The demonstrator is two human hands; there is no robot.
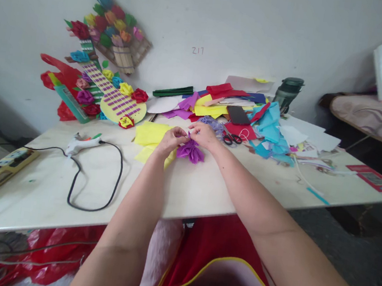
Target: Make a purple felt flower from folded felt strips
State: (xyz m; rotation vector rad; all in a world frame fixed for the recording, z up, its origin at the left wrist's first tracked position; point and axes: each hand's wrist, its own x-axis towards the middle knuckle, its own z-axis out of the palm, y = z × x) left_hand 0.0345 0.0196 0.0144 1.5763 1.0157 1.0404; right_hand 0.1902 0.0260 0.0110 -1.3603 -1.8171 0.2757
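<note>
A purple paper flower (pixel 190 152) hangs petals-down between my two hands, just over the table near its middle. My left hand (pixel 174 140) pinches its gathered top from the left. From the right, my right hand (pixel 203 135) closes its fingers at the same gathered end; whether a thread or tie is there is too small to tell. Yellow crepe paper (pixel 150 133) lies beside and partly under my left hand. Just right of my right hand are black-handled scissors (pixel 232 139) and a tangle of pale purple string (pixel 213 123).
On the left, a white glue gun (pixel 81 144) with a looping black cord sits near a power strip (pixel 0 172). Paper-flower decorations (pixel 115 98) lean at the back left. Coloured paper (pixel 213 106), a phone (pixel 238 115) and a dark bottle (pixel 288 94) stand or lie behind.
</note>
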